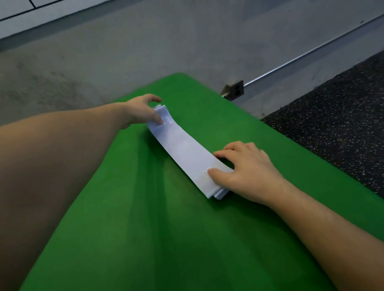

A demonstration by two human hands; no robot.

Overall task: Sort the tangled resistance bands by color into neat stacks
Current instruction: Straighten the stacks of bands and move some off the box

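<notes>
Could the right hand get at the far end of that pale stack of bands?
Probably yes. The mat between is bare, but the left hand already pinches that end of the stack of bands, and the right hand grips the near end.

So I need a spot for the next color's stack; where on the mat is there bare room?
Bare green mat lies near you, between both forearms, and beyond the pale blue bands toward the mat's right edge. Crowded only where the left hand and right hand hold the stack's ends.
</notes>
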